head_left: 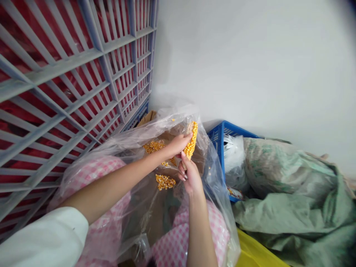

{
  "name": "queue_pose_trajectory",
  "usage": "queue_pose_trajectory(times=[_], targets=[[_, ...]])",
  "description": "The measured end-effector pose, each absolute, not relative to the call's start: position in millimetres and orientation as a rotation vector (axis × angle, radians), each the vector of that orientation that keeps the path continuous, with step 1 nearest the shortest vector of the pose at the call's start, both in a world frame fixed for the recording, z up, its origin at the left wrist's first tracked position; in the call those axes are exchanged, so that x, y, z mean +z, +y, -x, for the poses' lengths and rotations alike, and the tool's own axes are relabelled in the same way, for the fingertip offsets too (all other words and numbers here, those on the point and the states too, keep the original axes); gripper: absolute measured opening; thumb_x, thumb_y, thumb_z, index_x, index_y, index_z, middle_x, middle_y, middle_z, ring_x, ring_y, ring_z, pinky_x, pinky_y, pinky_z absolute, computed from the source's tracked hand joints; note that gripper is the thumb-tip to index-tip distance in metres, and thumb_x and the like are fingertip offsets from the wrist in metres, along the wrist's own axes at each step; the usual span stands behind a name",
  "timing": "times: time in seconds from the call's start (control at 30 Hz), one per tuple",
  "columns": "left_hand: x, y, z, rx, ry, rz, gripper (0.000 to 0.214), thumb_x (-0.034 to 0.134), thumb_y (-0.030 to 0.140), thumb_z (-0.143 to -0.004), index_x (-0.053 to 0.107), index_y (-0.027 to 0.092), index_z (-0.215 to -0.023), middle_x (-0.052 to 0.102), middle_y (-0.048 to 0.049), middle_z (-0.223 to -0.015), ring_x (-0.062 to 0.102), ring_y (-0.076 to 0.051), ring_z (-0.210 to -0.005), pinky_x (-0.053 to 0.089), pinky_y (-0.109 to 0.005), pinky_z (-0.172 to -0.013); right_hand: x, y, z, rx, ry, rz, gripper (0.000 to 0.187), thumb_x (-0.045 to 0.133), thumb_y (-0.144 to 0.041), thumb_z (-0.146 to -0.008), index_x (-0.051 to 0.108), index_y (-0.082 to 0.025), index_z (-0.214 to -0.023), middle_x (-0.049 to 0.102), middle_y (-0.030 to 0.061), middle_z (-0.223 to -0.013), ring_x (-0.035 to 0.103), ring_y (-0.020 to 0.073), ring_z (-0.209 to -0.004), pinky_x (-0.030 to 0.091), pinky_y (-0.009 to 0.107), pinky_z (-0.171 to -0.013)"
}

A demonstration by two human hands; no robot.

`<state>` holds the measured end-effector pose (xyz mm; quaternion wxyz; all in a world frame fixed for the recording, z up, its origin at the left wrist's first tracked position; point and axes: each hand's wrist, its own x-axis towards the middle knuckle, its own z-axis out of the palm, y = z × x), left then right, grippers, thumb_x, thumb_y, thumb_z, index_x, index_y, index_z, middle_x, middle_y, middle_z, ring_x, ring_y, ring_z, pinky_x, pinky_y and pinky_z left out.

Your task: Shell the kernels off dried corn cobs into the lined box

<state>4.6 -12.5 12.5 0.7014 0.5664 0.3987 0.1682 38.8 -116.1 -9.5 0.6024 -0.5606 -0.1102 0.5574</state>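
A yellow corn cob (194,134) stands tilted upright between my two hands, with a bare pale strip on its upper left side. My left hand (179,144) grips it around the middle, thumb against the kernels. Lower down, my right hand (191,172) is closed around its bottom end, thumb pressed on the kernels. Below both hands spreads a clear plastic bag (128,142), opened wide. Loose corn kernels (164,182) lie inside it in several small heaps.
On the left rises a tall grey plastic crate (102,53) with red material behind its slats. A blue crate (222,148) holding plastic bags stands at the right, beside a green-grey sack (292,207). Pink checked cloth (102,174) covers the person's legs under the bag. A white wall (250,66) lies behind.
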Motion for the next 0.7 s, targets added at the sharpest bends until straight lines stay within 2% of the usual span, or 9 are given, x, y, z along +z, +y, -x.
queue_pose_trajectory(times=[0.1,0.27,0.5,0.7], targets=[[11.4,-8.7,-3.2,0.394,0.941,-1.384,0.038,0.045,0.046,-0.081,0.048,0.017,-0.058,0.049,0.0013,-0.049,0.046,-0.011,-0.047,0.034,-0.023,-0.049,-9.6,-115.7,-38.5,1.290,-0.253,1.315,0.040,0.070,-0.048,-0.061,0.043,-0.018,-0.065,0.030,-0.0125,-0.038,0.016,0.0007,-0.033,0.011,0.014,-0.030],[9.8,-5.4,-1.7,0.341,0.852,-1.498,0.046,0.047,0.060,-0.074,0.055,0.015,-0.064,0.058,-0.0031,-0.057,0.052,-0.014,-0.054,0.037,-0.024,-0.051,-10.2,-117.9,-40.0,1.258,-0.280,1.365,0.039,0.069,-0.049,-0.062,0.045,-0.018,-0.068,0.030,-0.0127,-0.038,0.015,0.0008,-0.032,0.013,0.015,-0.030],[6.8,-5.2,-6.0,0.368,0.923,-1.748,0.052,0.031,0.056,-0.082,0.056,0.014,-0.066,0.061,-0.0062,-0.066,0.053,-0.015,-0.061,0.037,-0.023,-0.056,-9.8,-120.3,-42.3,1.246,-0.294,1.418,0.038,0.068,-0.050,-0.063,0.046,-0.019,-0.070,0.032,-0.0116,-0.039,0.017,0.0015,-0.032,0.013,0.015,-0.030],[9.0,-7.5,-5.0,0.381,0.815,-1.664,0.049,0.032,0.057,-0.080,0.056,0.015,-0.070,0.061,-0.0060,-0.070,0.053,-0.014,-0.063,0.037,-0.023,-0.057,-8.8,-122.3,-44.1,1.198,-0.306,1.427,0.037,0.070,-0.047,-0.062,0.047,-0.019,-0.069,0.032,-0.0113,-0.040,0.019,0.0019,-0.033,0.013,0.016,-0.030]])
